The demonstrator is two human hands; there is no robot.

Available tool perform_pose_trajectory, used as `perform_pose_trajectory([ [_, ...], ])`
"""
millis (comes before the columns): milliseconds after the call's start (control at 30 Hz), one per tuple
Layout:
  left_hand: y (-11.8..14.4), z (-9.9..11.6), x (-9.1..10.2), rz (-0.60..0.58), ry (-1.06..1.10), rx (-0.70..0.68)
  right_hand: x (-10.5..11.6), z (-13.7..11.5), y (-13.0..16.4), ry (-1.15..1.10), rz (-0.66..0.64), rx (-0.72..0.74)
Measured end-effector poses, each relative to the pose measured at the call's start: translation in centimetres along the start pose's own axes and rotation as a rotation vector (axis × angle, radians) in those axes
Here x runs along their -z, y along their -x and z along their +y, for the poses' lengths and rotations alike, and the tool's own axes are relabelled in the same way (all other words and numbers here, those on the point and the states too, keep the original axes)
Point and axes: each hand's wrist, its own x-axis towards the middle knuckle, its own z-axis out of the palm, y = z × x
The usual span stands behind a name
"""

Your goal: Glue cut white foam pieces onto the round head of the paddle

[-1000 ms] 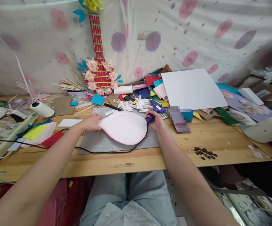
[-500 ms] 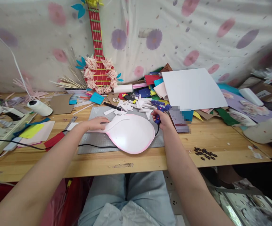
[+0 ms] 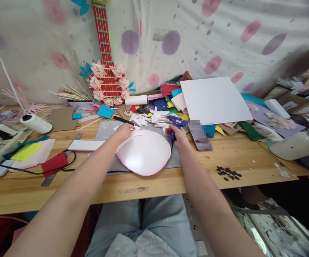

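Left hand (image 3: 124, 131) lies flat, fingers spread, pinning the pink-edged foam shape (image 3: 143, 151) steady on the cutting mat (image 3: 104, 130); right hand (image 3: 178, 135) is closed round the blue glue gun (image 3: 176, 125) beside its rim

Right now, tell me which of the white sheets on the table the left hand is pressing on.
The left hand rests on the round, pink-edged white sheet on the grey cutting mat, not the large square white sheet propped on the coloured scrap pile.

Bare forearms, no sleeves; light blue jeans (image 3: 154, 221), whitish top hem
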Motion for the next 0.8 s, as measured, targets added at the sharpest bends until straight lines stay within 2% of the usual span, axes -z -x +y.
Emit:
perform_pose_trajectory([
  [100,-0.5,-0.8,0.3,0.030,0.038,0.015,-0.1,-0.6,0.6,-0.025,-0.074,0.130],
  [167,-0.5,-1.5,0.5,0.009,0.080,0.071,0.2,-1.2,0.9,-0.037,-0.109,0.176],
  [233,-0.4,-2.0,0.6,-0.048,0.114,0.113,0.7,-1.7,0.8,-0.044,-0.136,0.174],
  [300,-0.4,-2.2,0.5,-0.098,0.104,0.095,1.4,-2.1,0.5,-0.040,-0.136,0.140],
  [367,-0.4,-2.1,0.5,-0.114,0.047,0.053,1.8,-2.2,0.2,-0.037,-0.096,0.106],
  [433,-0.4,-1.7,0.5,-0.095,-0.014,0.069,2.0,-2.1,-0.1,-0.035,-0.055,0.085],
  [533,-0.2,-1.2,0.5,0.007,-0.027,0.188,1.8,-1.8,-0.1,-0.020,-0.040,0.065],
  [600,0.1,-1.1,0.7,0.155,-0.014,0.266,1.6,-1.6,-0.1,-0.014,-0.034,0.058],
  [667,0.6,-1.2,0.8,0.305,-0.014,0.288,1.5,-1.6,0.0,-0.021,-0.034,0.058],
  [733,1.1,-1.0,0.8,0.392,-0.007,0.225,1.4,-1.6,-0.1,-0.038,-0.033,0.065],
  [800,1.7,-0.3,0.4,0.354,0.029,0.070,1.5,-1.6,-0.2,-0.058,-0.023,0.077],
])
